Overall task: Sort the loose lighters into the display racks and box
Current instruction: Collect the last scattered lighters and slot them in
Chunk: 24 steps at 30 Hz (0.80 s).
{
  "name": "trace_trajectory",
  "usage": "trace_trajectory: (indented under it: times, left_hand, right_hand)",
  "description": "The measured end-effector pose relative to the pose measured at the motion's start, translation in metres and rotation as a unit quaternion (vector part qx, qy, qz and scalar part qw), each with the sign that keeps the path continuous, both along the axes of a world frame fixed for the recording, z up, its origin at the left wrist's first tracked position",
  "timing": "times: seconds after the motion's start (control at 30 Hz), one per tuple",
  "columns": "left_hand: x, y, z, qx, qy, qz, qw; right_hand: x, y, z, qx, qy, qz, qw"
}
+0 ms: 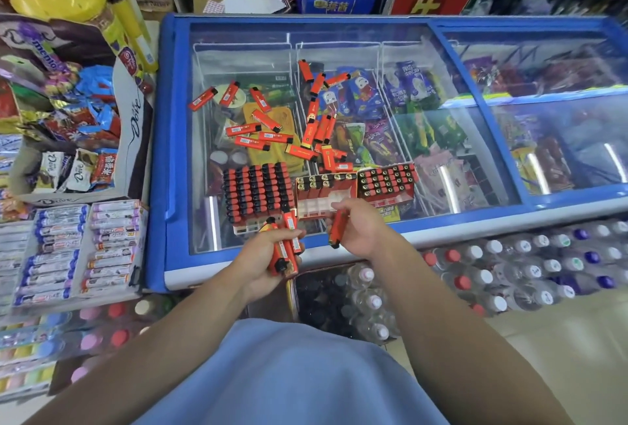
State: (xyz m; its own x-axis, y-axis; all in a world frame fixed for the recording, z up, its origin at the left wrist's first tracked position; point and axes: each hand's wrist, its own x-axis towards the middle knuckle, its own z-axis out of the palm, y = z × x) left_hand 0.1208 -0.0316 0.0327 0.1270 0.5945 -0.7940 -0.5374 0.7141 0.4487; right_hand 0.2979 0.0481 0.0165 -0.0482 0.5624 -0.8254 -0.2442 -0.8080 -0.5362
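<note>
The left hand (pixel 268 251) grips a bundle of red lighters (pixel 283 248), fingers curled round them, while the right hand (pixel 360 231) pinches a single lighter (pixel 338 227) above the freezer's near edge. More loose lighters (pixel 272 125) lie scattered on the freezer lid (pixel 475 91), behind a full rack (pixel 258 191), a half-empty box (pixel 326 195) and a second rack (pixel 387 183).

1 head-worn camera looks steeply down, close over the freezer lid (pixel 339 27).
</note>
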Motion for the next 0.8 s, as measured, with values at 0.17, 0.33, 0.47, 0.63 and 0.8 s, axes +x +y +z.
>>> trace_trajectory:
  times: [0.17, 0.33, 0.47, 0.63, 0.8]
  left_hand:
    - [0.004, 0.003, 0.0, -0.007, -0.005, -0.024, 1.0]
    - [0.009, 0.007, -0.001, -0.009, -0.006, -0.014, 1.0]
    - [0.011, 0.008, -0.001, -0.012, -0.008, -0.011, 1.0]
    - [0.013, 0.006, 0.0, -0.011, -0.005, -0.005, 1.0]
    - [0.017, 0.003, 0.002, -0.005, -0.001, -0.003, 1.0]
  right_hand:
    - [0.011, -0.012, 0.004, 0.051, 0.027, 0.028, 0.998]
    - [0.02, -0.012, 0.004, 0.12, -0.043, 0.103, 0.986]
    - [0.022, -0.01, 0.01, 0.1, -0.115, 0.122, 0.981]
    - [0.018, -0.001, -0.004, 0.186, -0.323, 0.166, 0.913]
    - [0.006, 0.013, -0.002, 0.202, -0.35, 0.183, 0.896]
